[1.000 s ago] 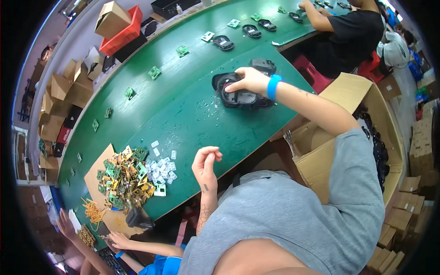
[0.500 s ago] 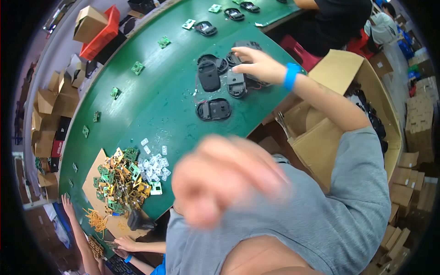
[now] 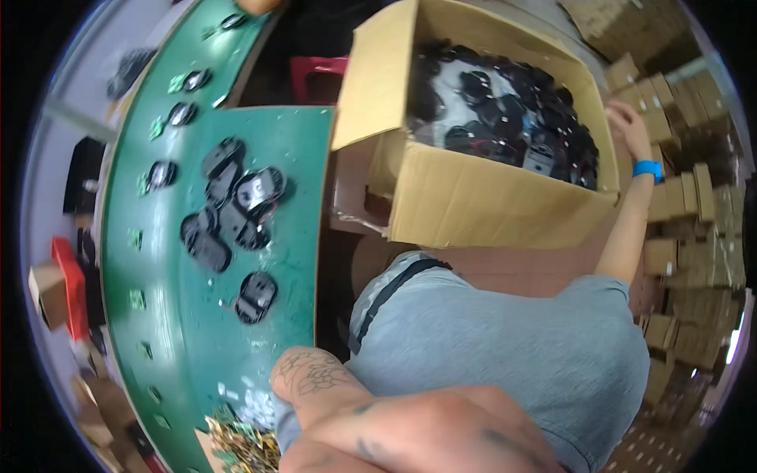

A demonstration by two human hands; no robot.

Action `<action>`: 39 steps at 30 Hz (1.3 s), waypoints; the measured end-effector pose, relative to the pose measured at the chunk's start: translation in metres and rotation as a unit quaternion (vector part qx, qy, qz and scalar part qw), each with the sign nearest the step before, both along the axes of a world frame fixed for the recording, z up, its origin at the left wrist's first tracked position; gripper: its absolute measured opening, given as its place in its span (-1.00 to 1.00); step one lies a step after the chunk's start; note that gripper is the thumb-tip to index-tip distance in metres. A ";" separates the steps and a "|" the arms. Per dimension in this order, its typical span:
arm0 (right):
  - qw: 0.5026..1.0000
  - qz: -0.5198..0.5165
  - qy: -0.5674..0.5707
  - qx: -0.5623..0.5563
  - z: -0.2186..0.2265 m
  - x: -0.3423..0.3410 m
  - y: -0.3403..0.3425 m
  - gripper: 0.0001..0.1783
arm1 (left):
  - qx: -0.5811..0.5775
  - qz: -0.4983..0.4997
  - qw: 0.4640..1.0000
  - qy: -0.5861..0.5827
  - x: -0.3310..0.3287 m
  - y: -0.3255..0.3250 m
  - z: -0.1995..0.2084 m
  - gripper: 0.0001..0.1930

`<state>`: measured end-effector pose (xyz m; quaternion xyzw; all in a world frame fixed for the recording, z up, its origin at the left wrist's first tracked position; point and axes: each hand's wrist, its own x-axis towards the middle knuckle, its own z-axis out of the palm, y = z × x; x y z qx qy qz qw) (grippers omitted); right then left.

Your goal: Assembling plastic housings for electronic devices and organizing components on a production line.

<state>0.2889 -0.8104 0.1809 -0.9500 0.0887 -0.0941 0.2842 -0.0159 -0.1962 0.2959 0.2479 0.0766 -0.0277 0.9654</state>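
Reaching out to the far right, the right hand (image 3: 627, 122) rests at the far right rim of a large open cardboard box (image 3: 481, 201), its wrist circled by a blue wristband (image 3: 648, 169). The fingers lie against the box edge, and I cannot tell whether they grasp anything, since the view there is bent and small. Inside the box lies a heap of black plastic shells (image 3: 512, 118), piled loosely over one another.

Near the lower edge, the left hand (image 3: 315, 374) sits close to the camera, large and blurred, with dark tattoo marks on its back. It appears loosely closed and nothing shows in its grasp, though the fingers are mostly hidden.

On the left runs a green table (image 3: 303, 197), curving away to the far left. A cluster of black shells (image 3: 229, 205) lies on it, with one single shell (image 3: 256, 298) nearer. Small green circuit boards (image 3: 244, 445) are heaped at the near end. Stacked cartons (image 3: 694, 236) fill the right side.
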 end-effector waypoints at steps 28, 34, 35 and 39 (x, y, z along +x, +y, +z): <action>0.934 0.154 0.247 -0.207 -0.071 -0.029 0.057 0.35 | -0.031 -0.009 0.880 -0.474 0.078 0.005 -0.106 -0.82; 0.849 0.302 0.317 -0.296 -0.086 0.041 0.069 0.28 | 0.105 0.146 0.914 -0.364 0.088 0.028 -0.139 -0.93; 0.848 0.299 0.349 -0.264 -0.086 0.046 0.076 0.26 | 0.134 0.170 0.921 -0.325 0.084 0.035 -0.149 -0.97; 0.810 0.329 0.372 -0.311 -0.082 0.049 0.097 0.24 | 0.215 0.224 0.921 -0.236 0.040 0.065 -0.184 -0.93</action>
